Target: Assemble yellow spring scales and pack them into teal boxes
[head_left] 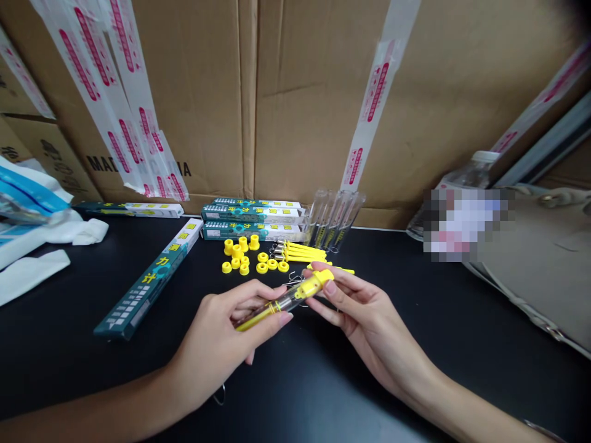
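My left hand [226, 332] is wrapped round a clear tube [287, 300] with a yellow rod and a spring inside. At the tube's upper right end, the fingers of my right hand [360, 307] pinch a yellow cap [323, 280]. The tube is tilted, its capped end higher. Just behind it lie thin metal hooks [295, 280]. Several yellow rods [300, 251] with metal ends lie beyond my hands, beside several small yellow caps and rings [237, 252]. Several clear tubes [335, 218] lean against the cardboard at the back.
Green and white boxes [252, 231] are stacked at the back; another box [150, 280] lies slanted on the black table [295, 394] at left. White and blue plastic packaging [32, 215] is at far left. A bottle [480, 166] and a beige bag [540, 264] stand right. Cardboard [305, 123] walls the back.
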The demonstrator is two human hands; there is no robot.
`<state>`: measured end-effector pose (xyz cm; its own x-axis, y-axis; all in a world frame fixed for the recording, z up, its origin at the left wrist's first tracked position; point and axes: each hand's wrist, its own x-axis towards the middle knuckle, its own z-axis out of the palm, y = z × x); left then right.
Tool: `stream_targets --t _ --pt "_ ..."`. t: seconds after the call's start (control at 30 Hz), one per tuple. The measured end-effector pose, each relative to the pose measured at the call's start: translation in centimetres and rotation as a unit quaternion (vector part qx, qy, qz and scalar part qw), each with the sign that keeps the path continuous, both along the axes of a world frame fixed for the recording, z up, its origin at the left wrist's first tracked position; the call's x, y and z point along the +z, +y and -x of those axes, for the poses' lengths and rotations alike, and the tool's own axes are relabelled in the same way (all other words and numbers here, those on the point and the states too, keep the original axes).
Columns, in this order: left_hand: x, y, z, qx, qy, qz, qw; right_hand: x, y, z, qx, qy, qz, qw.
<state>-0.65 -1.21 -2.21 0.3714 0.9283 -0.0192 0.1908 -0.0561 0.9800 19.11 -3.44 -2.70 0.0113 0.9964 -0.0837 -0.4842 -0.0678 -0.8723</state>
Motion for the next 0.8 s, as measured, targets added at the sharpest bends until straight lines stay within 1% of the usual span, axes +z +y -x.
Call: stream_targets --t 0.13,0.27,0.4,0.5,0.57,0.6,0.63,0.67,0.7,0.77,0.8 --pt "0.0 0.1 -0.1 0.007 0.025 -0.017 1.000 0.1 -0.1 0.0 0.000 -0.005 0.006 1.000" --pt "-0.1 0.1 0.0 0.012 0.022 -0.039 0.999 0.1 -0.1 0.1 -0.002 -0.008 0.009 1.000" --pt "0.0 0.1 0.0 0.014 0.024 -0.030 0.999 0.2 0.0 0.1 0.003 -0.024 -0.004 1.000" --pt "0.2 0.2 0.0 0.011 0.006 -0.006 1.000 0.5 0.3 -0.3 0.009 -0.089 -0.044 0.995" --pt "0.3 0.4 0.0 0.010 -0.015 0.013 1.000 0.9 0.7 -1.0 -0.015 -0.169 -0.095 0.981" --pt "0.3 0.5 0.0 0.008 -0.023 0.020 0.999 1.1 1.0 -1.5 -0.041 -0.220 -0.122 0.967" --pt "0.4 0.6 0.0 0.006 -0.030 0.027 0.999 1.4 1.3 -2.1 -0.072 -0.277 -0.149 0.946" --pt "0.4 0.7 0.1 0.002 -0.037 0.035 0.999 1.6 1.6 -2.7 -0.100 -0.342 -0.172 0.919" --pt "0.5 0.9 0.1 -0.002 -0.044 0.044 0.998 1.8 1.9 -3.3 -0.124 -0.412 -0.189 0.883" --pt "0.5 1.1 0.2 -0.007 -0.062 0.067 0.996 2.1 2.5 -4.5 -0.169 -0.530 -0.198 0.807" --pt "0.6 1.2 0.3 -0.005 -0.072 0.080 0.994 2.3 2.7 -5.1 -0.171 -0.568 -0.195 0.781"
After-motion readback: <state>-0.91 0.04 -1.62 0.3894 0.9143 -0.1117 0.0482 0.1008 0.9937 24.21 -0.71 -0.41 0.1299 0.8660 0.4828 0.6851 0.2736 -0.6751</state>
